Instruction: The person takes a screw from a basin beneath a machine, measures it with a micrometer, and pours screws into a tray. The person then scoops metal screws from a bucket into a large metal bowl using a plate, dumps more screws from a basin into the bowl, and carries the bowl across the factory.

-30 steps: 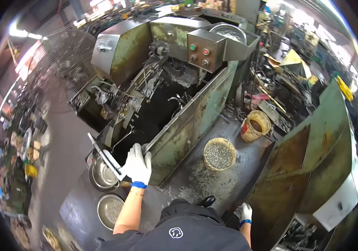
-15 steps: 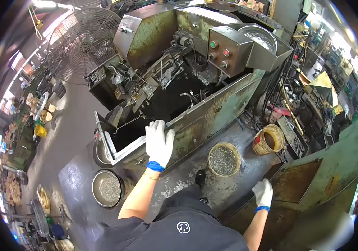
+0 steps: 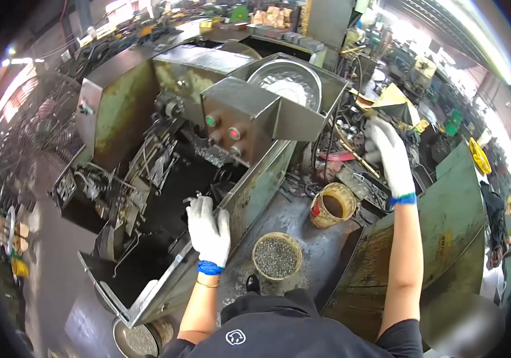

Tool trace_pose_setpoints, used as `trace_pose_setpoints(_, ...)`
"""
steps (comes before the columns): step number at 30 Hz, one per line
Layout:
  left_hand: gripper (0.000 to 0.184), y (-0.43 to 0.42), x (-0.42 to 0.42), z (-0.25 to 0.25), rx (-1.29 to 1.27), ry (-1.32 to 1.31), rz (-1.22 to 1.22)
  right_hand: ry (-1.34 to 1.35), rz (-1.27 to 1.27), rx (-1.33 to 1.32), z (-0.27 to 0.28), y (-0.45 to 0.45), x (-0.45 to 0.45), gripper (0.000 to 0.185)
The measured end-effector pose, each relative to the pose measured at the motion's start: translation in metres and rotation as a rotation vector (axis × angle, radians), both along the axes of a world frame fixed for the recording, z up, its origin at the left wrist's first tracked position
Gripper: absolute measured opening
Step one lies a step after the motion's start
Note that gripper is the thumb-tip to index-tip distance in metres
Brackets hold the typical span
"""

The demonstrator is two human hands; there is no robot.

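Observation:
My left hand point(image 3: 209, 231), in a white glove, lies at the near rim of the green machine's oily trough point(image 3: 172, 258). Its fingers stretch over the rim with the thumb apart, and I make out nothing held. Out to the right, my right hand point(image 3: 388, 149), also gloved, is raised in front of the cluttered area beside the machine. Its fingers are blurred and partly hidden, so whether they hold something is unclear. Ahead, a control box point(image 3: 234, 122) carries green and red buttons. A round metal bowl point(image 3: 290, 83) rests behind it.
A bucket of small metal pieces point(image 3: 277, 256) stands on the floor, near a stained bucket with brown liquid point(image 3: 332, 206). Another container of metal pieces point(image 3: 135, 340) sits at lower left. A green metal panel point(image 3: 411, 250) rises at right, and a large fan point(image 3: 43, 140) stands left.
The view has swung right. My right hand has risen from low by the green panel to forward right. My left hand remains at the trough's rim, farther along it.

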State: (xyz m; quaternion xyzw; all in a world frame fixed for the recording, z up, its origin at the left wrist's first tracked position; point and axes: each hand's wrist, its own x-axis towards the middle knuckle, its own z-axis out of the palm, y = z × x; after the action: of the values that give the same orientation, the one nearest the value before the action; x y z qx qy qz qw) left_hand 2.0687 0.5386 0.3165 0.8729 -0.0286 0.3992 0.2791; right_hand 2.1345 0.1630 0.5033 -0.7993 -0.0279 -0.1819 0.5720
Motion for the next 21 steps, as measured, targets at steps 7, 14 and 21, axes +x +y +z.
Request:
trace_pose_setpoints(7,0.042,-0.037,0.052,-0.018,0.093,-0.002,-0.058,-0.166,-0.025,-0.732,0.068,0.041,0.106,0.071)
trace_pose_setpoints(14,0.045,-0.052,0.089,-0.034,0.219,0.112,0.113,-0.163,0.067,-1.291,0.047,0.049,0.197,0.060)
trace_pose_setpoints(21,0.047,-0.063,0.105,-0.046,0.437,0.253,0.353,-0.495,0.168,-0.524,0.029,0.021,0.236,0.032)
